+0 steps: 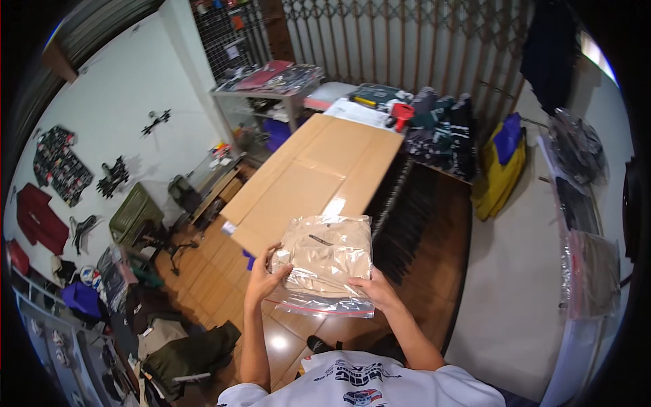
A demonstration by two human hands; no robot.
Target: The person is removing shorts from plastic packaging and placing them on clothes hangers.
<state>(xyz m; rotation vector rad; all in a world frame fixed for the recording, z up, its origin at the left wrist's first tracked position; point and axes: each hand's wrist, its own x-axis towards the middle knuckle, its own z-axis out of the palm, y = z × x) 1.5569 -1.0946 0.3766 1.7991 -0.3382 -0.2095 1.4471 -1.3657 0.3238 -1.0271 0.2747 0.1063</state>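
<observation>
Your left hand (261,277) and right hand (378,287) have fingers (285,270) pinching opposite sides of the bag (324,305), likely keeping the beige garment (322,268) flat; cardboard (308,173) lies beyond.

Bag (327,279) — glossy plastic, garment (315,252) — cloth

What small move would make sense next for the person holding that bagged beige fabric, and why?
Perhaps lower the clear plastic bag of folded beige fabric onto the large, flat brown cardboard: the left hand and right hand grip its sides, and the cardboard lies just ahead. That might support smoothing the bag's wrinkled, red-lined end, nearest the person.
</observation>
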